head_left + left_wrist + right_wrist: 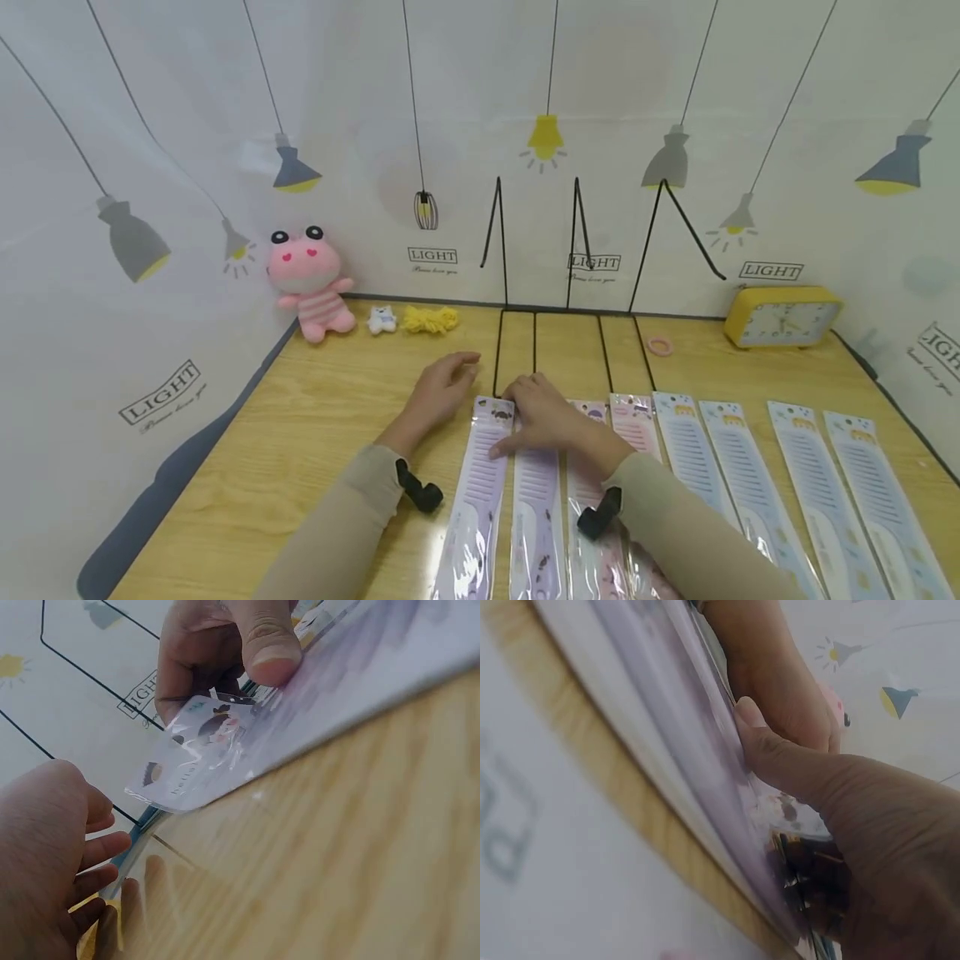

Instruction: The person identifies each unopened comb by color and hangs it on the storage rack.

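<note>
Two purple combs in clear packaging lie side by side on the table: the left comb [480, 483] and the right comb [536, 517]. My right hand [543, 417] covers the top end of the right comb, with its fingers bent over that end and its thumb along the left side, close to the left comb. In the left wrist view that thumb [274, 664] shows behind the left comb's printed label [202, 735]. My left hand [442, 387] hovers just beyond the left comb, holding nothing, its fingers [94, 877] loosely bent.
To the right, pink packaged combs [633, 425] and several blue ones [693, 450] continue the row. Behind stand black wire frames [504, 250], a yellow clock [783, 317], a pink plush toy [311, 283], a small white bear [382, 320], yellow yarn [430, 319] and a pink ring [660, 346].
</note>
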### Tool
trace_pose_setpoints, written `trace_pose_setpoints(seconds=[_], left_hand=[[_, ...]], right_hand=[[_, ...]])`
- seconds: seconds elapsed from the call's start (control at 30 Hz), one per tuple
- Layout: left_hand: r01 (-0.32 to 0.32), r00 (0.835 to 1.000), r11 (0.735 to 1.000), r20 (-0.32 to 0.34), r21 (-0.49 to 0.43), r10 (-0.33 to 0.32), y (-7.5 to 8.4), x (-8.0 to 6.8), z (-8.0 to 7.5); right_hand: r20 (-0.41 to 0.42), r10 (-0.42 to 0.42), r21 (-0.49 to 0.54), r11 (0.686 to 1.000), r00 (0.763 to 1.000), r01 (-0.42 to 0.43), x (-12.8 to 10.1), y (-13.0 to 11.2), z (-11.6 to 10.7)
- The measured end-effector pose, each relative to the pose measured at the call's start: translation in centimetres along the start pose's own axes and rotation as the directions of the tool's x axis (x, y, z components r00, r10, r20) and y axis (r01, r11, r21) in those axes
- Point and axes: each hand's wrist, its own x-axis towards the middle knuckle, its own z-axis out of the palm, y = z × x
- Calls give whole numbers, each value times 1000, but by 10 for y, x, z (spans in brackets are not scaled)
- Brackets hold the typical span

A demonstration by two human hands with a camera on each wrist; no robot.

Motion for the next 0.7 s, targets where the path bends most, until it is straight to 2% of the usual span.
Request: trace_pose_setpoints(seconds=[0.1, 0.23, 0.3, 0.37, 0.4, 0.43, 0.47, 0.53, 0.57, 0.63, 0.67, 0.7], left_hand=[[6, 1000, 1000, -9, -23, -6, 0, 1, 1], [40, 999, 998, -13, -58, -40, 1, 1, 2], [49, 999, 997, -3, -65, -50, -1, 1, 1], [32, 999, 998, 5, -57, -31, -3, 2, -1], [13, 1000, 999, 6, -46, -13, -4, 3, -2], [-4, 1000, 1000, 8, -28, 4, -5, 4, -2], [-30, 999, 1000, 15, 0, 30, -6, 4, -2], [-88, 995, 994, 43, 72, 85, -8, 5, -1], [-122, 991, 986, 66, 111, 115, -9, 5, 0], [-168, 981, 969, 132, 182, 145, -8, 4, 2], [-189, 974, 959, 162, 213, 157, -7, 3, 3], [-203, 969, 951, 185, 234, 162, -6, 2, 4]], right_hand=[[-12, -29, 25, 999, 1000, 29, 1, 4, 1], [-28, -23, 176, 984, 999, 27, 2, 11, -1], [-44, 16, 316, 949, 999, -1, 3, 10, -5], [-54, 72, 482, 875, 996, -37, 4, 7, -12], [-57, 97, 572, 819, 994, -47, 4, 5, -16], [-61, 120, 668, 743, 991, -49, 4, 4, -20], [-64, 137, 761, 648, 988, -40, 4, 2, -25], [-94, 152, 909, 417, 984, 22, 2, 0, -34], [-116, 150, 956, 286, 982, 70, -1, -2, -40], [-195, 132, 981, 53, 972, 189, -7, -8, -52], [-243, 124, 969, -23, 962, 248, -10, -12, -60], [-296, 124, 949, -70, 947, 306, -13, -17, -67]])
